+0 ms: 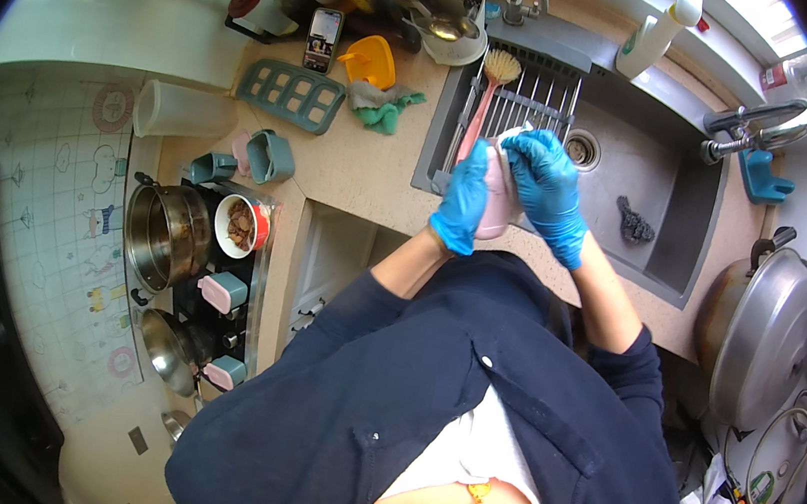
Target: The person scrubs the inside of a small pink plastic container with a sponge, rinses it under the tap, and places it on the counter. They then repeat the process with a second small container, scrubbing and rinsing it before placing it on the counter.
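Note:
My left hand (464, 203), in a blue glove, grips the side of a pink plastic container (496, 203) above the sink's front edge. My right hand (544, 182), gloved as well, pinches something whitish at the container's rim; whether it is a cloth or part of the container, I cannot tell. Just behind the hands, a pink-handled dish brush (491, 89) lies on the metal drying rack (535, 102) over the sink. A dark scouring pad (634, 221) rests in the basin at the right.
Left of the sink (612, 149) lie a green cloth (384, 114), a yellow lid (370, 60), a grey-green tray (290, 96) and a phone (322, 39). Green containers (270, 157), a bowl of food (241, 227) and a pot (167, 238) stand farther left. A large lidded pan (764, 334) leans at right.

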Demonstrator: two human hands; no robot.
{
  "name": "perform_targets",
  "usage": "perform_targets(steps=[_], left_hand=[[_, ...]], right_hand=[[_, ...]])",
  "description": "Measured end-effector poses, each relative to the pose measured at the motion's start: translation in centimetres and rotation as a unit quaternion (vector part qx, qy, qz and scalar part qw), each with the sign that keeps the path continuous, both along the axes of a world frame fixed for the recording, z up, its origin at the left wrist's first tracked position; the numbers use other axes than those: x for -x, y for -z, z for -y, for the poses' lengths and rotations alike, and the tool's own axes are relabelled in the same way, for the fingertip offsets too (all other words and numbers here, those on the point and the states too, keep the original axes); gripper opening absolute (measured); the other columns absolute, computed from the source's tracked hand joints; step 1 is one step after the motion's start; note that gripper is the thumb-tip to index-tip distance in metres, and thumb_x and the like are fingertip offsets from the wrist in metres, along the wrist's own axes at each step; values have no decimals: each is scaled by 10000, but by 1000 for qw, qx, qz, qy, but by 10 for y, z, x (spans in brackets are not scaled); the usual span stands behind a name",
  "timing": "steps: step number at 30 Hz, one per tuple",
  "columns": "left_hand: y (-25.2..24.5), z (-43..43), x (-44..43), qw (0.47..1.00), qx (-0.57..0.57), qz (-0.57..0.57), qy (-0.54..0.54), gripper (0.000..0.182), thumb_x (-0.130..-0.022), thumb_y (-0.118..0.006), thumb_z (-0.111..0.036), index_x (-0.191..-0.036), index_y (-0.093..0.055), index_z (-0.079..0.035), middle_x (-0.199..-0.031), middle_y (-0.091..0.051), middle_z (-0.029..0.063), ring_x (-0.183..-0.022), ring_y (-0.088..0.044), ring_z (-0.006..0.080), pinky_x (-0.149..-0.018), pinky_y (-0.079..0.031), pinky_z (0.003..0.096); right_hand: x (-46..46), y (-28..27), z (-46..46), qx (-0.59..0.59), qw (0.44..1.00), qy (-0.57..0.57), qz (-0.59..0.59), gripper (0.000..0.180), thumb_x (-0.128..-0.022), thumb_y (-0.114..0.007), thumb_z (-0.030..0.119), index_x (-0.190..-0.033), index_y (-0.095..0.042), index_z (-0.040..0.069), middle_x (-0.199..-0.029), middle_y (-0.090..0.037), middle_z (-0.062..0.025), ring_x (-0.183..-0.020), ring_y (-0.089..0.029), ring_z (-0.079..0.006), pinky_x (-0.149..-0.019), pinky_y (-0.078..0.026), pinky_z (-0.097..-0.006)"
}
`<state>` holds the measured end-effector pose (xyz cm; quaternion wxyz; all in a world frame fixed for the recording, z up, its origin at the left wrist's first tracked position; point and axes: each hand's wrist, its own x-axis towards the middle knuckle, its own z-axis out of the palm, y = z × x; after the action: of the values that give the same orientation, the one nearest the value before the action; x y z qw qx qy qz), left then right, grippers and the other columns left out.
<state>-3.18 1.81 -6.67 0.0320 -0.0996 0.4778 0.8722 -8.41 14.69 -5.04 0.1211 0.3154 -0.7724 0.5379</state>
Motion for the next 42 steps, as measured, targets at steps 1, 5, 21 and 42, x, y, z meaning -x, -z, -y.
perform_targets(steps=[1, 5, 21, 42], left_hand=[[-1, 8, 1, 999, 21, 38, -24, 518, -989, -381, -421, -1320, -434, -27, -1250, -508, 51, -1068, -517, 140, -946, -406, 267], [-17, 67, 6, 975, 54, -9, -217, 644, -912, -410, -597, -1332, -438, -109, -1222, -496, 17, -1102, -474, 175, -998, -340, 335], [-17, 60, 28, 961, -245, 22, -126, 328, -907, -520, -259, -1160, -563, -55, -1066, -609, 54, -989, -585, 195, -935, -457, 347], [34, 11, 62, 966, -110, 182, -146, 237, -868, -492, 26, -1093, -544, -31, -1067, -618, 122, -985, -630, 268, -844, -553, 377]], right_hand=[[-2, 7, 1, -23, 999, 11, 30, 120, -787, -649, 13, -904, -628, 31, -844, -579, -148, -731, -588, -318, -676, -493, -355], [-40, 41, 29, -14, 973, -92, 213, 223, -777, -650, 28, -997, -664, 66, -875, -612, -161, -756, -606, -307, -710, -495, -354], [301, 23, -100, 190, 934, 300, 28, 604, -623, -861, 270, -1080, -569, 4, -907, -631, -82, -811, -591, -190, -786, -484, -342], [54, -27, -82, -118, 941, -43, 315, 428, -758, -684, 65, -1171, -580, 28, -1064, -656, -156, -998, -629, -233, -883, -474, -318]])
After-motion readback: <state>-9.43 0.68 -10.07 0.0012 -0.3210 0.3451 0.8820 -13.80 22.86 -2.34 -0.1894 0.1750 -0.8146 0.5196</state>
